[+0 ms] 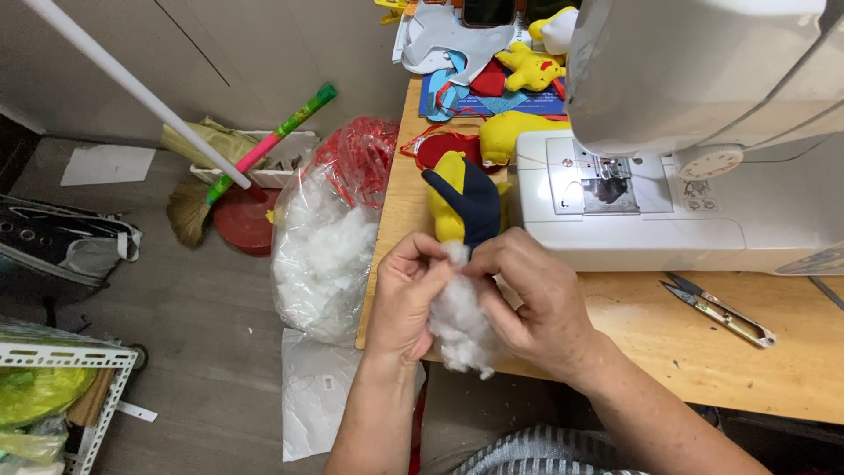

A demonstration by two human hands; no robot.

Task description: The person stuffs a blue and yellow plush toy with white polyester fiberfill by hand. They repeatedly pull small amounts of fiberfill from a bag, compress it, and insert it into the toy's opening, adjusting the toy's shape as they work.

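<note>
Sewing machine (686, 149) on the table (703, 352) at right, thread snips (719, 310) in front of it, fabric pieces (492, 84) behind and to its left, bag of stuffing (327, 237) on the floor left of the table, broom (220, 180) further left, hands with a stuffed toy (464, 204) at the table's left edge

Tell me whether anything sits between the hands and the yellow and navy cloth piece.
Nothing visible does. The left hand and right hand pinch white stuffing right at the lower end of the cloth piece.

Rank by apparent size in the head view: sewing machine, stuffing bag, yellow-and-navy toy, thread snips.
1. sewing machine, partly cropped
2. stuffing bag
3. yellow-and-navy toy, partly hidden by the hands
4. thread snips, close to the toy; unsure
</note>
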